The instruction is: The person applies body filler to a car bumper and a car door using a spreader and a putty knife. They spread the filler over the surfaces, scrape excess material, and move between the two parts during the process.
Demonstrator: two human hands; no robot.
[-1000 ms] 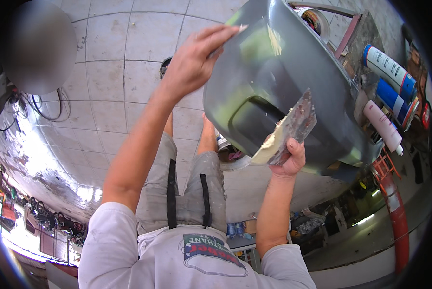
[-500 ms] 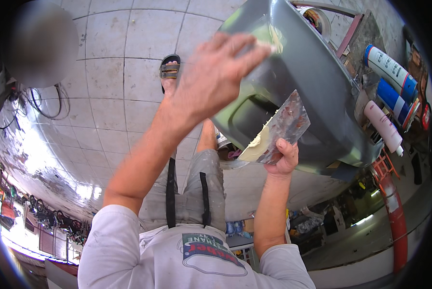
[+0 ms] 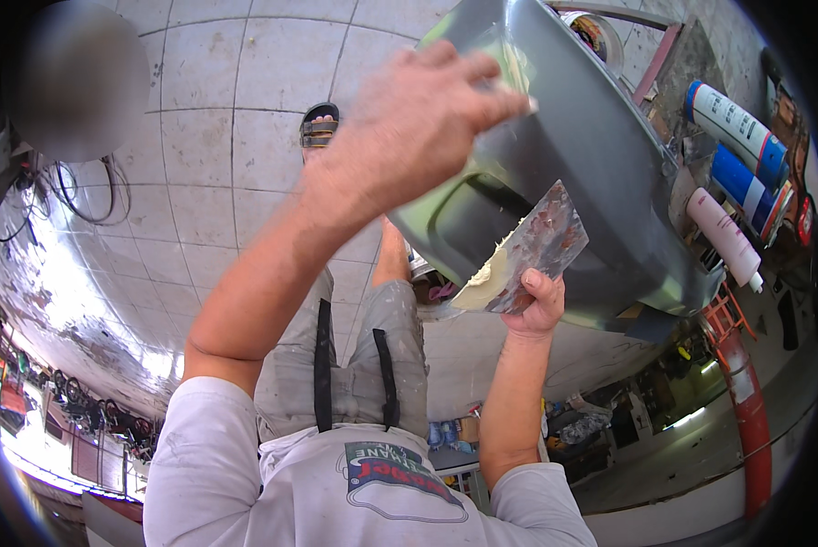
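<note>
My left hand [image 3: 418, 123] is motion-blurred over the grey painted panel [image 3: 600, 155], fingers bent round a small pale item at their tips that I cannot make out, beside a cream streak [image 3: 515, 64] on a pale-green patch. My right hand [image 3: 534, 301] grips a flat, scuffed metal plate [image 3: 545, 232] by its lower part, with cream paste [image 3: 482, 278] piled along its left side. The plate is held over the panel's lower area, in front of a dark recessed opening [image 3: 491, 191].
Cylindrical cans [image 3: 732, 123] and a pink-white tube [image 3: 723, 237] lie right of the panel, near a red metal post [image 3: 751, 428]. A bucket [image 3: 591, 36] sits behind it. Cables [image 3: 85, 196] lie on the tiled floor [image 3: 199, 146]. My sandalled foot [image 3: 319, 123] is below.
My left hand has moved rightward across the upper panel, uncovering my sandalled foot. The plate in my right hand has shifted slightly left since a second ago.
</note>
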